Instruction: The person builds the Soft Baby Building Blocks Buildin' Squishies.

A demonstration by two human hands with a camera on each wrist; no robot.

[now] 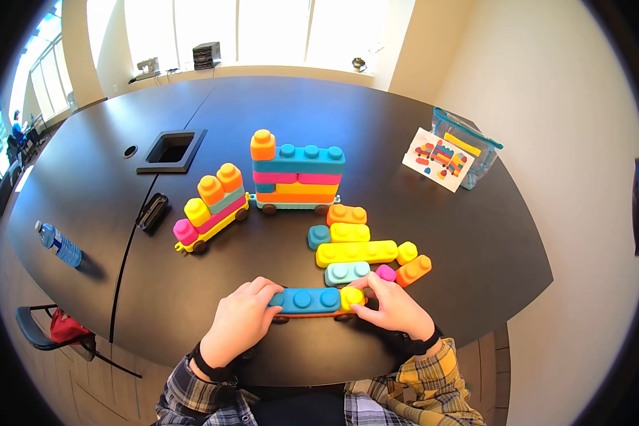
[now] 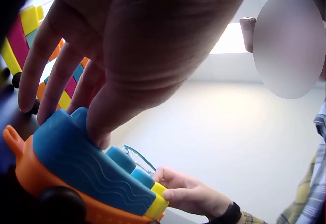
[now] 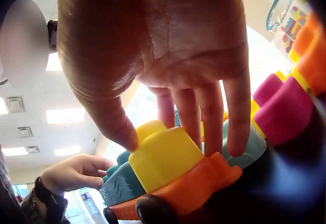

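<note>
In front of the person lies an orange wheeled toy wagon base (image 2: 30, 170), with a long blue block (image 1: 302, 301) and a small yellow block (image 1: 351, 298) side by side on top. The left hand (image 1: 243, 312) grips the blue block's left end, thumb on the near side and fingers on the far side. At the other end, the right hand (image 1: 394, 307) pinches the yellow block between thumb and fingers. In the right wrist view the yellow block (image 3: 165, 157) sits on the orange base, close against the blue block (image 3: 121, 186).
Loose blocks, including a long yellow block (image 1: 358, 253), lie just beyond the hands. Two built wagons stand farther back: a tall one (image 1: 298, 167) and a stepped one (image 1: 213, 213). A picture card (image 1: 439, 160) leans on a clear bag (image 1: 468, 131). A water bottle (image 1: 60, 245) stands left.
</note>
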